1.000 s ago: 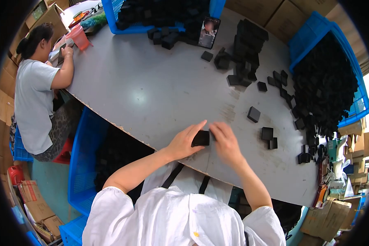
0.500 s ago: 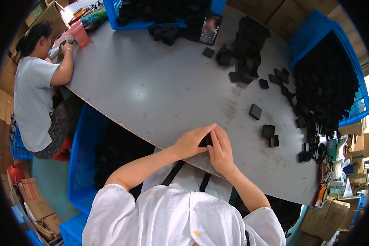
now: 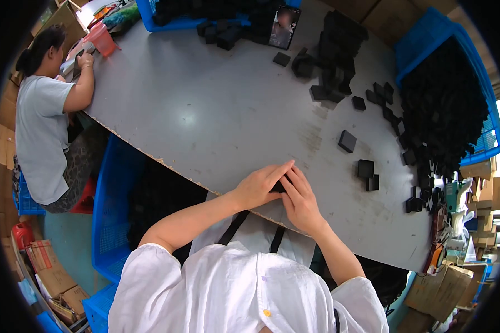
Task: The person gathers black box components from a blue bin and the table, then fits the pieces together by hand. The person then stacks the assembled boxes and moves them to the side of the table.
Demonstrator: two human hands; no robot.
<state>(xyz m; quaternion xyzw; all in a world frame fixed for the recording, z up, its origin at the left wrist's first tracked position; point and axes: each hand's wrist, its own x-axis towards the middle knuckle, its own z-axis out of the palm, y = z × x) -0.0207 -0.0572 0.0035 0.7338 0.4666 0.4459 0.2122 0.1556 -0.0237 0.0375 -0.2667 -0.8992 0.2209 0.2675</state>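
Near the front edge of the table, my left hand (image 3: 258, 187) and my right hand (image 3: 301, 202) meet with fingertips together in a peak. Between them they grip a small black box (image 3: 278, 187), mostly hidden by the fingers and palms. To the right lie an open black box part (image 3: 365, 168), hollow side up, and a smaller open piece (image 3: 373, 182) touching it. A closed-looking black box (image 3: 347, 141) rests a little farther off.
A grey table (image 3: 205, 133) spreads before me. Stacked black boxes (image 3: 339, 47) and a phone (image 3: 284, 28) stand at the back. Blue crates hold black pieces at right (image 3: 497, 133), back (image 3: 145, 14) and lower left (image 3: 106, 222). Another person (image 3: 44, 122) sits at left.
Both hands have closed further over the black box, so less of it shows. The view has shifted slightly; the box parts on the table stay put.
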